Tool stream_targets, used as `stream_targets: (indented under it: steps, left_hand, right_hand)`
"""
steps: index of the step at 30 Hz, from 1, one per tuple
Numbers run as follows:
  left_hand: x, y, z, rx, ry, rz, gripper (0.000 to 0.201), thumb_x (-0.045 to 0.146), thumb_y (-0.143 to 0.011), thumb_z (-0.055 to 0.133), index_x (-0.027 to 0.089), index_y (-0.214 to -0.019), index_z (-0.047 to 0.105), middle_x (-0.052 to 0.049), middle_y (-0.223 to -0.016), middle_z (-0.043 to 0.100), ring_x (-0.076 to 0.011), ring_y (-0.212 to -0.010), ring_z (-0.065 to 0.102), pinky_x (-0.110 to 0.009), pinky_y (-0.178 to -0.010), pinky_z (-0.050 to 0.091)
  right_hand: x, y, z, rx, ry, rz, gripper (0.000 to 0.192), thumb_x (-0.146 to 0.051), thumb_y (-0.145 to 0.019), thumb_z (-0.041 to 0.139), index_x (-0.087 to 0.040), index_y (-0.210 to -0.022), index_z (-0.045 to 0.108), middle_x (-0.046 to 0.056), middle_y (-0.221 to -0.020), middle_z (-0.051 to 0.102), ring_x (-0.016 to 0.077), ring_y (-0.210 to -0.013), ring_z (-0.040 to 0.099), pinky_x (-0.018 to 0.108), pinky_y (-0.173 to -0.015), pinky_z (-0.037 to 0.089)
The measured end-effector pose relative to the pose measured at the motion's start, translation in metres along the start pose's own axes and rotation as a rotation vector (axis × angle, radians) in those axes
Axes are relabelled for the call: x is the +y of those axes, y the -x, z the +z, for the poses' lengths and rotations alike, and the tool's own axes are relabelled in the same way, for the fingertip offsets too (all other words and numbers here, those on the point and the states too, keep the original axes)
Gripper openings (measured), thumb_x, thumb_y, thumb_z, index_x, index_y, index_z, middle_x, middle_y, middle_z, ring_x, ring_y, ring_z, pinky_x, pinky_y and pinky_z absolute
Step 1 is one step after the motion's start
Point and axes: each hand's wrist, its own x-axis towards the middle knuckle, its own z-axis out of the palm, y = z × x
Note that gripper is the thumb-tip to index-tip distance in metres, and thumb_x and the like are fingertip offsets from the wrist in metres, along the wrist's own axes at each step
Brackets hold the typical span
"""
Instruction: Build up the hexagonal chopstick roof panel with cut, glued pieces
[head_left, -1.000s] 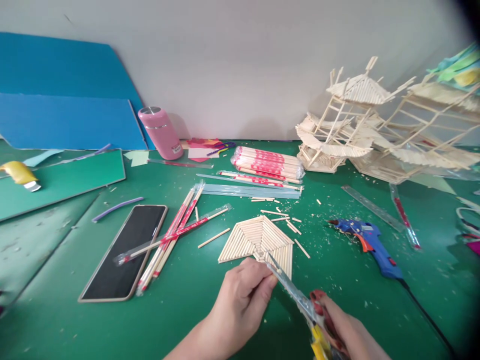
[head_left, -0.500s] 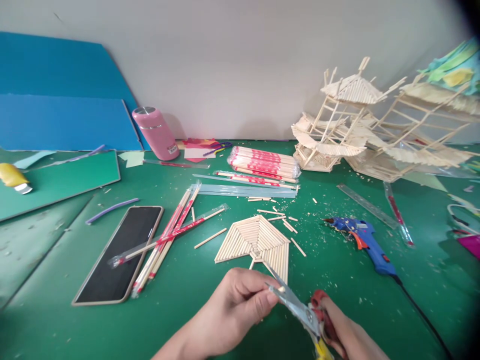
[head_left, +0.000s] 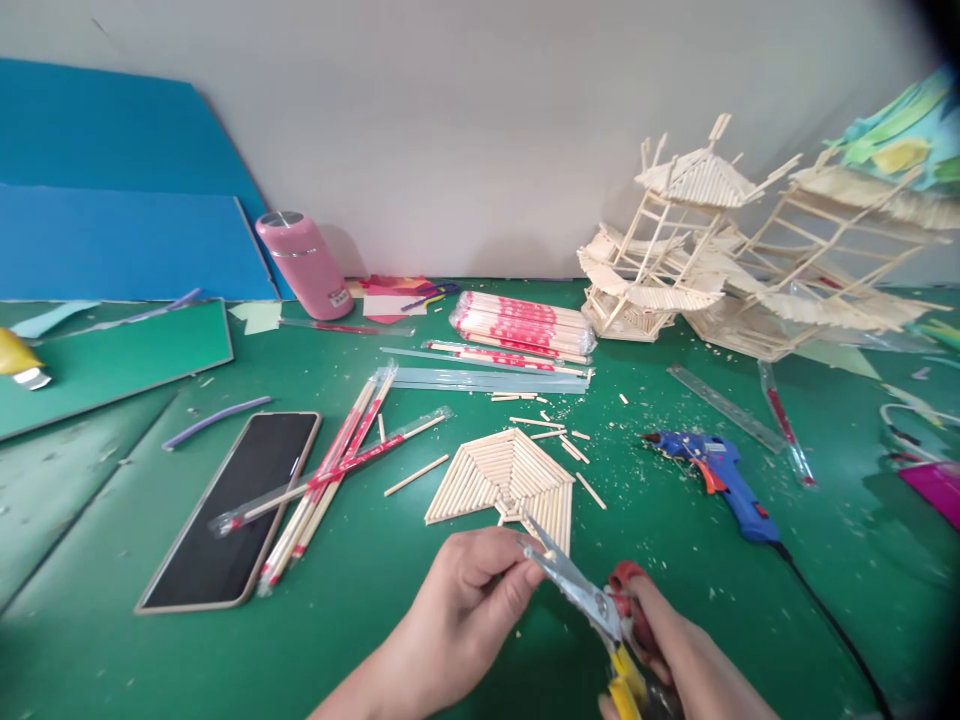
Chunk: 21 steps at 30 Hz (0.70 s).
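Fingers (head_left: pixel 517 572) of the left hand (head_left: pixel 469 610) pinch a stick piece; right hand (head_left: pixel 675 650) grips scissors (head_left: pixel 581 590), blades pointing up-left.

We see the left hand (head_left: pixel 472 590) pinching something small at its fingertips, too small to tell what, right at the blade tips of the scissors (head_left: pixel 592 600). The right hand (head_left: pixel 675 660) grips their red and yellow handles. Just beyond lies the flat stick fan panel (head_left: pixel 502 480) on the green table (head_left: pixel 675 560). Left sits a phone (head_left: pixel 240 505); right, a blue glue gun (head_left: pixel 716 470).
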Motion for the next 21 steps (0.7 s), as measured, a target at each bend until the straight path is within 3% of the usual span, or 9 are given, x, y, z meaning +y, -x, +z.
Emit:
stream_targets:
  steps: [4,8,11,16,18,21]
  left_hand:
    - [-0.004,-0.001,-0.008,-0.170,0.351,-0.165,0.033,0.043,-0.083,0.051,0.013,-0.078,0.065,0.001,-0.058,0.044,-0.0074,-0.049,0.033,-0.020,-0.046,0.025]
    - [-0.004,-0.001,-0.008,-0.175,0.465,-0.194,0.031,0.042,-0.080,0.056,0.013,-0.078,0.064,0.000,-0.060,0.048,-0.0059,-0.047,0.033,-0.019,-0.045,0.025]
    - [-0.002,-0.001,-0.002,-0.091,0.259,-0.138,0.029,0.037,-0.085,0.048,0.013,-0.074,0.061,0.001,-0.058,0.046,-0.0078,-0.050,0.037,-0.020,-0.047,0.029]
    - [-0.001,0.001,0.007,0.124,-0.285,0.157,0.025,0.020,-0.088,0.041,0.014,-0.069,0.055,-0.001,-0.061,0.046,-0.0102,-0.056,0.039,-0.021,-0.054,0.031]
    - [-0.001,0.001,0.006,0.117,-0.319,0.211,0.025,0.018,-0.088,0.039,0.013,-0.070,0.056,-0.002,-0.061,0.047,-0.0108,-0.057,0.039,-0.022,-0.055,0.032]
    - [-0.001,0.000,0.000,0.021,-0.131,0.112,0.027,0.024,-0.088,0.041,0.013,-0.070,0.058,0.000,-0.058,0.045,-0.0096,-0.054,0.040,-0.020,-0.051,0.031]
  right_hand:
    - [0.004,-0.008,0.001,0.002,-0.062,-0.007,0.033,-0.031,-0.067,0.057,-0.014,-0.094,0.064,0.005,-0.067,0.067,0.0223,-0.067,0.065,0.031,-0.063,0.053]
    - [0.014,-0.012,0.001,-0.007,-0.076,0.027,0.024,-0.031,-0.070,0.056,-0.018,-0.087,0.066,0.003,-0.060,0.066,0.0180,-0.059,0.065,0.022,-0.050,0.049]
    - [0.022,-0.014,0.004,-0.028,-0.086,0.082,0.029,-0.029,-0.066,0.060,-0.020,-0.094,0.064,0.002,-0.063,0.068,0.0174,-0.057,0.065,0.020,-0.048,0.048]
    - [0.012,-0.013,0.007,-0.041,-0.110,0.069,0.037,-0.026,-0.064,0.061,-0.021,-0.101,0.060,0.005,-0.080,0.069,0.0204,-0.075,0.067,0.022,-0.059,0.051]
    - [0.003,-0.008,0.005,-0.038,-0.108,0.037,0.042,-0.023,-0.063,0.060,-0.021,-0.105,0.058,0.005,-0.085,0.068,0.0205,-0.081,0.066,0.022,-0.063,0.051]
    - [-0.004,-0.001,0.001,-0.004,-0.075,-0.010,0.051,-0.020,-0.061,0.061,-0.019,-0.111,0.055,0.007,-0.087,0.067,0.0200,-0.081,0.064,0.023,-0.067,0.051]
